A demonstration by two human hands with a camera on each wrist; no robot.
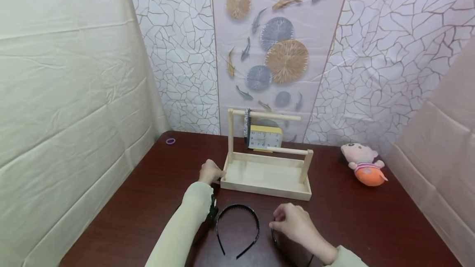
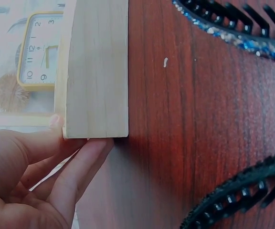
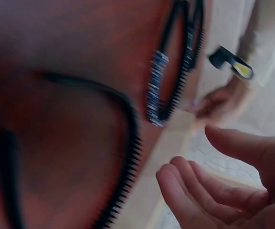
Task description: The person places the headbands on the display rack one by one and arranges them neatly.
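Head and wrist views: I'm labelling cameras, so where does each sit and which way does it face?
Head: worn on the head, facing forward and down at the table; left hand, right hand and sleeves show.
Left wrist: on that wrist, facing the wooden rack and the clock beyond; the left hand's thumb and fingers show.
Right wrist: on that wrist, facing the headbands past the right hand's fingers; the left hand shows too.
Shared: head and left wrist both show the left hand gripping the wooden rack.
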